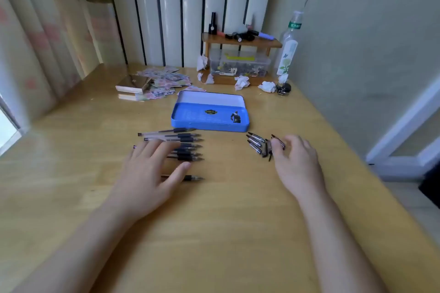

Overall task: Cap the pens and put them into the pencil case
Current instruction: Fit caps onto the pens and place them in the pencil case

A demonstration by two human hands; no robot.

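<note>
An open blue metal pencil case with a pale interior lid is found lying on the light wooden desk, just beyond a row of uncapped clear-barrelled pens with black rubber sleeves laid side by side at near left, tips pointing right. The left hand is laid flat over the pen barrels with its grip spread, nothing being pinched. At right, a cluster of small black-and-clear pen caps is noted on the desk, and the right hand is curled over it, fingertips touching the caps; whether one is pinched cannot be told.
</note>
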